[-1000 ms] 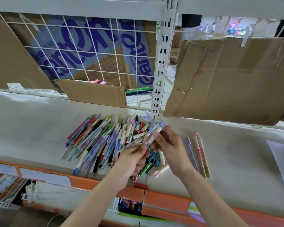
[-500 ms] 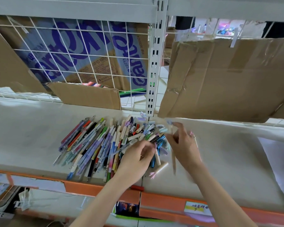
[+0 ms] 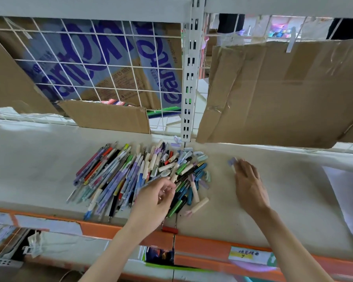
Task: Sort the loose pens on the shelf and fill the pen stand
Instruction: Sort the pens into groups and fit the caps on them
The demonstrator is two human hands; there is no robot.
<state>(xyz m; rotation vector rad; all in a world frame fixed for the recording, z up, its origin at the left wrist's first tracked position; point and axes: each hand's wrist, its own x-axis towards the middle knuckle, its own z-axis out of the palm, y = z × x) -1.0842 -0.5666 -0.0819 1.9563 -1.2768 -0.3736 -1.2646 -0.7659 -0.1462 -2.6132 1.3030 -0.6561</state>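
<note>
A shop: slotted shelving upright (image 3: 189, 88), orange price-label strip (image 3: 222, 253).

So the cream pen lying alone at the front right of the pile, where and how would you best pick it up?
Probably pinch the cream pen at mid-barrel, coming from above. It lies flat on the shelf, angled, a little apart from the pen pile, with bare shelf on both long sides for fingers. The left hand is nearest; the right hand is off to the right.

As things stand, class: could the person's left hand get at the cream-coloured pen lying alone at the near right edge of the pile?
Probably yes. The left hand hovers over the pile just left of the cream-coloured pen, which lies on top of the shelf with nothing covering it.
</note>
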